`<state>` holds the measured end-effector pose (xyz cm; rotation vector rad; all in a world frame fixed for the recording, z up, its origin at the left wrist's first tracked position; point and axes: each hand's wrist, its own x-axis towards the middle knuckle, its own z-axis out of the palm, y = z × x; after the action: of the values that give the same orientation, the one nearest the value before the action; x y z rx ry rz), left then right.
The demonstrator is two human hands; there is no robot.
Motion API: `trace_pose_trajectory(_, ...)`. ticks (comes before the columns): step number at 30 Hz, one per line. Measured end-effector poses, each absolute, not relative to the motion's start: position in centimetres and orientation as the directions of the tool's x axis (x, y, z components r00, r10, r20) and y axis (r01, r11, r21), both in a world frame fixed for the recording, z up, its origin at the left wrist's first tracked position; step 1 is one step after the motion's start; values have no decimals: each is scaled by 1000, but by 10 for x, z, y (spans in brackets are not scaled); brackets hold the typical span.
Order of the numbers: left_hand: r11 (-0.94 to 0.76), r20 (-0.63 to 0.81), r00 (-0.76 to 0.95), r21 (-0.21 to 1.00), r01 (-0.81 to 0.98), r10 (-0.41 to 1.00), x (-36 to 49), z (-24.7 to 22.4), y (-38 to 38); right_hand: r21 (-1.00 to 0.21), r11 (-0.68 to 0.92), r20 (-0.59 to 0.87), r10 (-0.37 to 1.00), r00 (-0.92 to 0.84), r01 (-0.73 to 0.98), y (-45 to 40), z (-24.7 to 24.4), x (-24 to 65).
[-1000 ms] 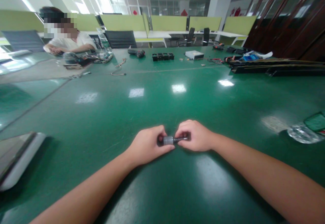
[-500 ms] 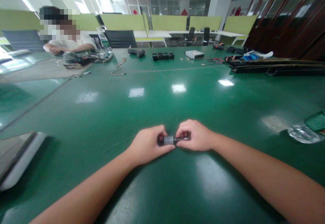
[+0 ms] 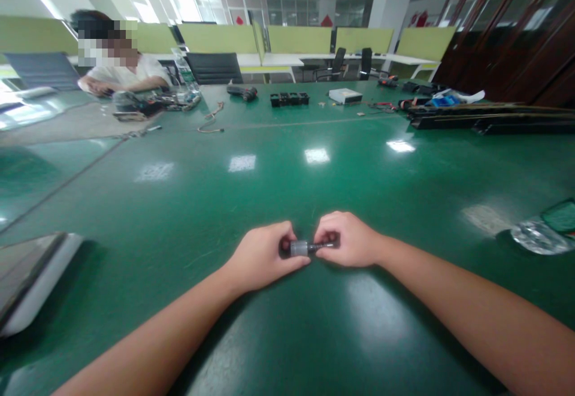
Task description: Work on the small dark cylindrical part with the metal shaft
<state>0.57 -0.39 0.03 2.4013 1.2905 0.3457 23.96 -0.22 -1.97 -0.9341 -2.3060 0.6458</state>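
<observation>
Small dark cylinder [image 3: 311, 248] pinched from both sides

Lies crosswise between the two hands, low at the green surface [image 3: 287, 324]; contact with it unclear. Left hand [image 3: 258, 256]: grip pinching the thick part, around the grey band [image 3: 299, 248]. Right hand [image 3: 353, 241]: grip pinching the narrow ridged end [image 3: 317, 247]. Probably light and stiff, hardly fragile. Band looks smooth, may roll or slip; ridges should give better purchase. Best hold: thick part, thumb opposite fingers.
</observation>
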Motion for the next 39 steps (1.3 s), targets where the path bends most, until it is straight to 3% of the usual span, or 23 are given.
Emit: trace_pose_trajectory(39,-605,146,617,459,650,773,1,-1,1,-568,633,307,756,-579,526,0,-23,243)
